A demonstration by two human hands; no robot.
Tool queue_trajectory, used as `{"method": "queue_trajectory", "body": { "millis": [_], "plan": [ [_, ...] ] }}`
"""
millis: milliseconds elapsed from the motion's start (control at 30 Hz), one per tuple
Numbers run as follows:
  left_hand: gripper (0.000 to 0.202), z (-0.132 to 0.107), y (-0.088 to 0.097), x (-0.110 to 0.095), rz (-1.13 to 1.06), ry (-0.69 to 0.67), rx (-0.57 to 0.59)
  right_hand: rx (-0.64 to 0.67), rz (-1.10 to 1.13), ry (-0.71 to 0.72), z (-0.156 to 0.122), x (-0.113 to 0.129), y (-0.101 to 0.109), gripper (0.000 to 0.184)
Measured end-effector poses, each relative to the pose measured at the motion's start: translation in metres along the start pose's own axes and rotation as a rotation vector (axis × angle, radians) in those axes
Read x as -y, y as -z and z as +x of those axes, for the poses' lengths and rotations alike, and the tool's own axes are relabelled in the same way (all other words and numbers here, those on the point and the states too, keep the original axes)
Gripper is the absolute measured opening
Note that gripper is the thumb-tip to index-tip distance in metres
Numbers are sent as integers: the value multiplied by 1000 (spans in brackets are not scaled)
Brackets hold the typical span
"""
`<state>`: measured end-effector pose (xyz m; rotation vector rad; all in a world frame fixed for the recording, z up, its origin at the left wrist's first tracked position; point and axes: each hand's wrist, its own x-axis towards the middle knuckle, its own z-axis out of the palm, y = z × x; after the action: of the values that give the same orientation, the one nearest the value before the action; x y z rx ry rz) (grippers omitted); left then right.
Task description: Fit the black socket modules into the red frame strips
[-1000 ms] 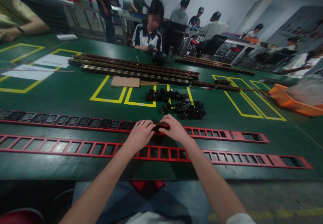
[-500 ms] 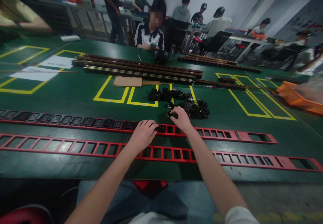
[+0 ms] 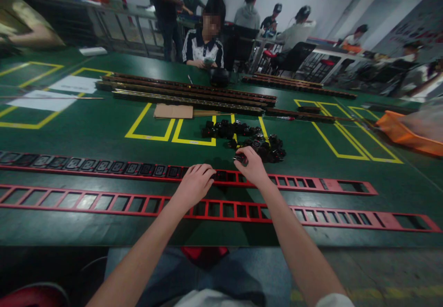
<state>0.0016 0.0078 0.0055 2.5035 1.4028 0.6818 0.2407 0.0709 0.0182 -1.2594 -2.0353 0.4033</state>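
My left hand (image 3: 195,182) lies across the upper red slotted frame (image 3: 290,182), fingers stretched over its bar beside a black socket (image 3: 221,175); the thumb is hidden. Black square sockets (image 3: 132,168) fill the slots left of that hand in a row. Above the same frame, my right hand (image 3: 252,164) pinches a small black socket (image 3: 241,159) with shiny metal parts, partly covered by the fingers. Just beyond it lies a loose heap of black sockets (image 3: 273,148).
A second red frame (image 3: 207,209) with bare slots runs nearer the table edge. Farther back are long dark rails (image 3: 187,96), a cardboard piece (image 3: 173,111), white papers (image 3: 74,85) and an orange bin (image 3: 408,134). A person (image 3: 204,44) sits opposite with a phone.
My right hand has drawn slightly back from the heap toward the upper frame, with a socket now showing in its fingers. My left hand stays on the frame.
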Motion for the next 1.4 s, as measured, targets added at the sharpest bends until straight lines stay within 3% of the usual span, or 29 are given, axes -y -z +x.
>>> {"method": "queue_trajectory", "body": {
  "millis": [133,233,333,600,900,1400],
  "plan": [
    [24,0,0,0,11,0,7,9,78,-71,-18,3,-4,39],
    [24,0,0,0,17,4,10,6,134,-94,-25,0,-9,36],
    [24,0,1,0,13,5,10,17,136,-67,-26,1,-9,33],
    [22,0,2,-2,11,3,11,193,50,62,-26,14,-3,29],
    [24,0,-2,2,18,4,8,241,14,136,-27,12,-5,33],
    [23,0,-2,1,36,1,2,306,-51,120,-25,17,0,31]
  ]
}}
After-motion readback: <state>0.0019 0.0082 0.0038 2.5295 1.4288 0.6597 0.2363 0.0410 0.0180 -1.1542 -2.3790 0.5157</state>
